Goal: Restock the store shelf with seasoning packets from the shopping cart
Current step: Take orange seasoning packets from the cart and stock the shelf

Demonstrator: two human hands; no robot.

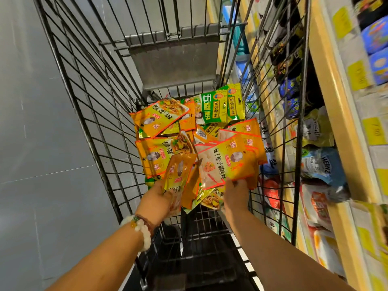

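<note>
Grey shop floor fills the frame's left; in the black wire shopping cart, each hand's grip pinches orange-yellow foil seasoning packets: left hand, right hand. Best gather them squarely before lifting toward the yellow-edged store shelf at right.

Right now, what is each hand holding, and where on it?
The left hand grips orange seasoning packets by their near ends. The right hand pinches a dumpling-seasoning packet at its near edge.

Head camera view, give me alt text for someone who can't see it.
Both hands reach into a wire shopping cart: the left hand and right hand each grip orange seasoning packets from the pile, stocked store shelves alongside.
</note>
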